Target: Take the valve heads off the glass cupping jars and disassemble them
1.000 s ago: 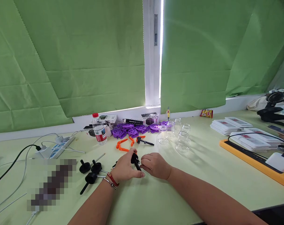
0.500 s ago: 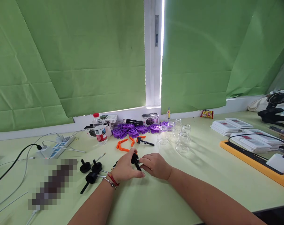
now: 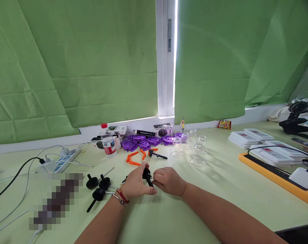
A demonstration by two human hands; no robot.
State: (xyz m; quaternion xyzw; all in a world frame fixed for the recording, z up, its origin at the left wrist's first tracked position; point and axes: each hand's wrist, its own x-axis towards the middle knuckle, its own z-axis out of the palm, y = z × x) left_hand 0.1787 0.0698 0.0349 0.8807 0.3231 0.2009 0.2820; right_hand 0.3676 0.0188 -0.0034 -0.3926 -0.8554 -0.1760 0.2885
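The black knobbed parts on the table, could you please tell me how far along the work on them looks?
None looks finished. In hand: the left hand and right hand hold one black knobbed part between them. Left: three black knobbed parts lie beside the left wrist, and another black part lies by the orange clips. The purple discs and clear jars sit apart, untouched.

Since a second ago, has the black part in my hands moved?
No. The black part stays between the left hand and right hand, just below the orange clips.
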